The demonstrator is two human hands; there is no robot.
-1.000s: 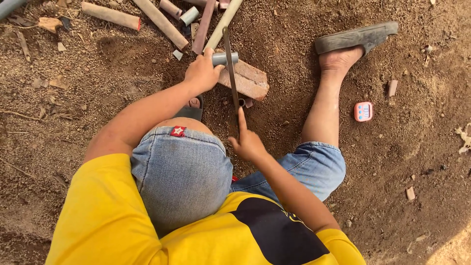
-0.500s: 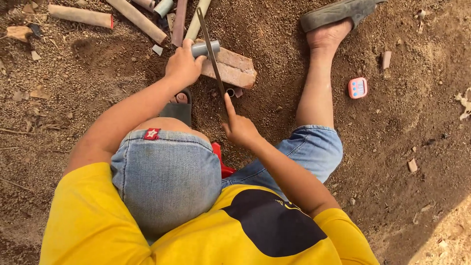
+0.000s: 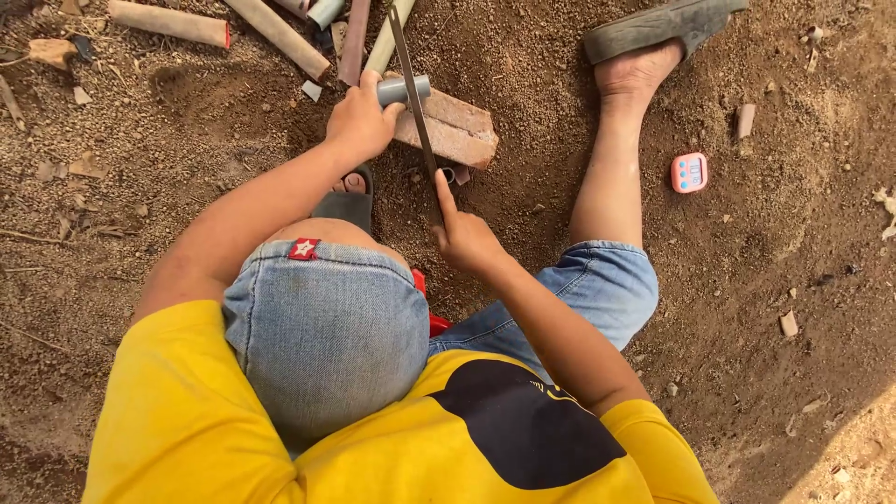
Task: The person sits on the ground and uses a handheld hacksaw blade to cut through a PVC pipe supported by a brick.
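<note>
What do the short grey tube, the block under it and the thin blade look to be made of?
Grey tube: probably plastic pipe, smooth, matte, even colour. Block: likely fired clay brick, reddish and rough. Blade: seemingly metal, thin, dark, straight.

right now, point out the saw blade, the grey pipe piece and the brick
saw blade (image 3: 413, 89), head view, middle of the blade
grey pipe piece (image 3: 409, 90), head view, its free end
brick (image 3: 459, 129), head view, top face
</note>
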